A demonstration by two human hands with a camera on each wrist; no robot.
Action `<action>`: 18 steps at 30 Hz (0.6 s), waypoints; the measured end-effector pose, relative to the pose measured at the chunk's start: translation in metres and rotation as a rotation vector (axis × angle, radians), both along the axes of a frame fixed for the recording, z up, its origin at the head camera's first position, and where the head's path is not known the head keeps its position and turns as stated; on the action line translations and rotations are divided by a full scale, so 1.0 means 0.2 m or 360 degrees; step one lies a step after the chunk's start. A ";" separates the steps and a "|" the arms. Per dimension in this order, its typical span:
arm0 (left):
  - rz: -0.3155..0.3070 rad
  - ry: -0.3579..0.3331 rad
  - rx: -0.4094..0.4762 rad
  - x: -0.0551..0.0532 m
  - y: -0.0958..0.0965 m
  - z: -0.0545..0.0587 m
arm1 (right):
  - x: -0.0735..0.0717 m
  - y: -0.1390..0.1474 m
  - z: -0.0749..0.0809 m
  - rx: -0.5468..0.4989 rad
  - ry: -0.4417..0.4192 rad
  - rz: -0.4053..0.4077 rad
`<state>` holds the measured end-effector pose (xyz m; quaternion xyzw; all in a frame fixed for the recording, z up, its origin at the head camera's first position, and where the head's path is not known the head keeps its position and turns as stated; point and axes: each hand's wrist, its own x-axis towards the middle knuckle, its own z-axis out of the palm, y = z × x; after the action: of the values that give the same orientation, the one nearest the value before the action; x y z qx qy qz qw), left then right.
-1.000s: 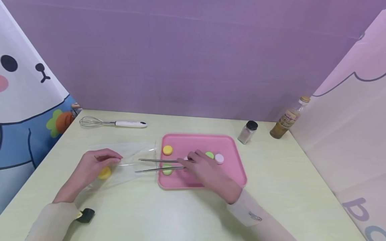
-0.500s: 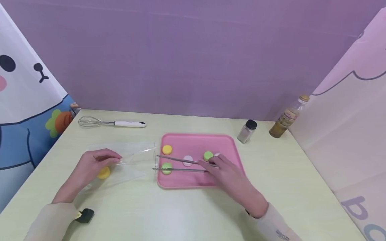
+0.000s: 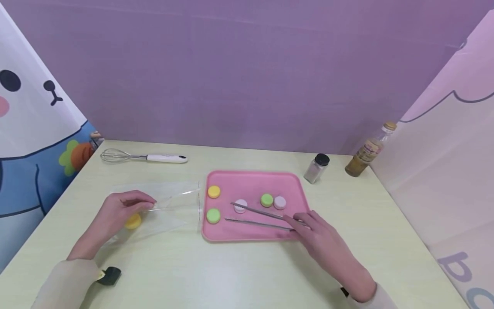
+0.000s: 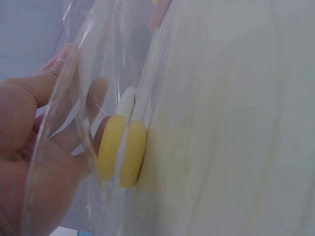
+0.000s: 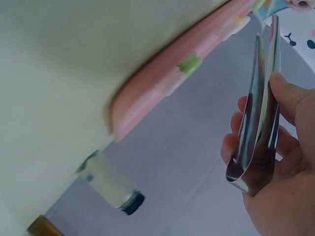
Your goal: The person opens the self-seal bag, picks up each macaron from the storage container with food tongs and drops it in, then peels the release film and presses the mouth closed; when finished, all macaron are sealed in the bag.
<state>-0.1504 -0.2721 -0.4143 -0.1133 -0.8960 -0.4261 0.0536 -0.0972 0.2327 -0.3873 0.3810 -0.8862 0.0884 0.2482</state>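
With my left hand (image 3: 119,214) I pinched the clear bag (image 3: 173,191) between thumb and fingertips. A yellow macaron (image 4: 134,155), two yellow shells with a pale filling between, lay flat inside it, just under that hand at the left of the table (image 3: 216,274).

My right hand (image 3: 328,240) was clamped on the metal tongs (image 5: 268,142), thumb on one side and fingers on the other. Their tips stood apart, pointing left over the pink tray (image 3: 239,184). The far arm crossed above a pale pink macaron (image 3: 240,209); I could not tell whether it touched.

In the tray, a second yellow macaron (image 3: 214,192) sat at the far left and a green macaron (image 3: 213,216) at the near left. Farther right, another green macaron (image 3: 266,200) lay just beside another pale pink one (image 3: 279,202).

A whisk (image 3: 164,159) lay at the far left. Right of the tray stood a black-lidded jar (image 3: 315,170), and at the far right a corked bottle (image 3: 366,153).
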 end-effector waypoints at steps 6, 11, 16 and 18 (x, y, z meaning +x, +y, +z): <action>-0.0004 0.0001 0.0012 0.01 0.00 0.00 | 0.03 0.05 -0.04 0.0015 -0.0061 -0.0022; -0.0001 -0.0002 0.0026 0.01 0.00 0.00 | 0.02 0.03 -0.08 0.0045 -0.0092 -0.0017; -0.0012 0.0021 0.0010 0.00 0.00 -0.02 | 0.00 0.01 -0.10 0.0064 -0.0067 0.0013; -0.0016 0.0040 -0.0004 0.00 0.00 -0.02 | 0.00 0.00 -0.11 0.0062 -0.0066 0.0024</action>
<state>-0.1512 -0.2718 -0.4186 -0.1230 -0.8952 -0.4237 0.0626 -0.0980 0.2322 -0.4092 0.3904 -0.8899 0.0809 0.2216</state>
